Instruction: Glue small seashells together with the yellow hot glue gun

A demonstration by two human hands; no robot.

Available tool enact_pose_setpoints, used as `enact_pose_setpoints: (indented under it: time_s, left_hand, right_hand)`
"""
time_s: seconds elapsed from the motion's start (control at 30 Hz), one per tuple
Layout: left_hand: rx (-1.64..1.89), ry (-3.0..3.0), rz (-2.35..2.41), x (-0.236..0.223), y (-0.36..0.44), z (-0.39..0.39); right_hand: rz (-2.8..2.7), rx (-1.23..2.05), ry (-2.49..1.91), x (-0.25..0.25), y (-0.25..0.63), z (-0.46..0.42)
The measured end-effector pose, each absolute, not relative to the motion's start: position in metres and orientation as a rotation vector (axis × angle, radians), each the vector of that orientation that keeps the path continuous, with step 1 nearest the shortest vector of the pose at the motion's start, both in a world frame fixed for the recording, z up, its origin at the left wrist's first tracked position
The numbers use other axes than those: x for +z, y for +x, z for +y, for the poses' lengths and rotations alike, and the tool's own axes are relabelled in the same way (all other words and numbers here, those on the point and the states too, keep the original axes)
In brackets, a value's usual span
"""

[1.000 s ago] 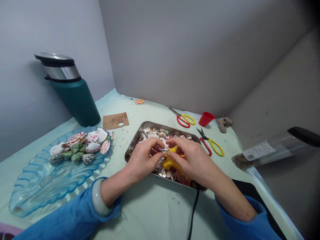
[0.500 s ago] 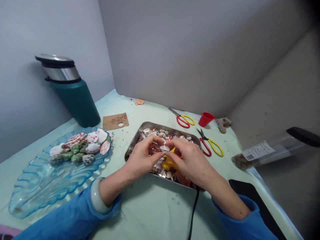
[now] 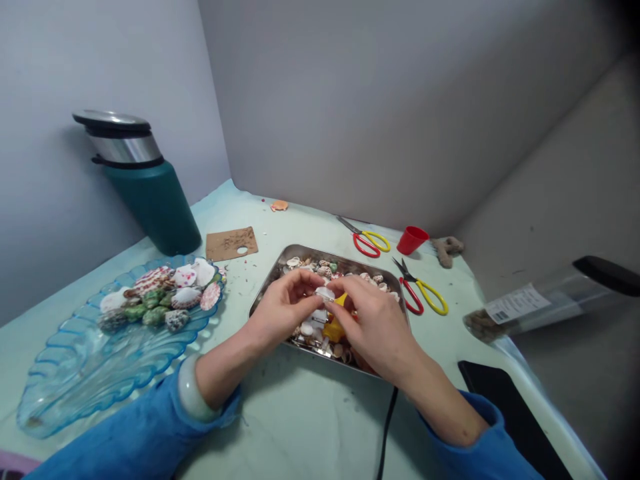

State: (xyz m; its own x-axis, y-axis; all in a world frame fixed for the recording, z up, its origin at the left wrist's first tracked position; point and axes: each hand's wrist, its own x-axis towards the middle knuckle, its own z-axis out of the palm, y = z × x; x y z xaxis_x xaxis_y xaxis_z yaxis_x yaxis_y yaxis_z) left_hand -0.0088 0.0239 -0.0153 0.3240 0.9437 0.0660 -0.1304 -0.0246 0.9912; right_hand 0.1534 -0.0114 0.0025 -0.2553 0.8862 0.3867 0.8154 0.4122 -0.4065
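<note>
Pinched a small white piece [image 3: 325, 293], probably shell, between the thumb and fingertips of both left hand [image 3: 277, 307] and right hand [image 3: 377, 323], above the metal tray [image 3: 350, 366] at lower centre. Looked light, stiff and perhaps brittle; suited gentle holding at opposite edges, without hard squeezing.

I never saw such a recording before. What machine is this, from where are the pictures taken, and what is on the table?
There is no machine working here, only a person's bare left hand and right hand. One camera on the person's head took every picture. The fingertips of both hands hold a small whitish piece, perhaps a shell, over a metal tray of shells. Around it on the pale green tabletop are a blue scalloped dish with more shells, a teal flask, two pairs of scissors and a red cup.
</note>
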Motion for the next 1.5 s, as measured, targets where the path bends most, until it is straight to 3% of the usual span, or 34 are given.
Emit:
enact_pose_setpoints:
  time_s: [0.43, 0.7, 1.13, 1.5]
  left_hand:
    - [1.164, 1.435, 0.898, -0.0215, -0.0066, 0.0224]
    - [1.239, 1.761, 0.892, -0.0244, -0.0090, 0.0196]
    - [1.054, 1.866, 0.991, -0.0248, -0.0087, 0.0186]
    - [1.075, 1.876, 1.000, -0.0237, -0.0087, 0.0202]
  right_hand:
    - [-1.971, 0.334, -1.405, -0.0011, 0.1455, -0.0117]
    - [-1.776, 0.642, -1.378, 0.0017, 0.1479, -0.0095]
    - [-2.058, 0.485, -1.613, 0.0045, 0.1535, -0.0094]
    - [-2.015, 0.565, -1.607, -0.0037, 0.1493, -0.0073]
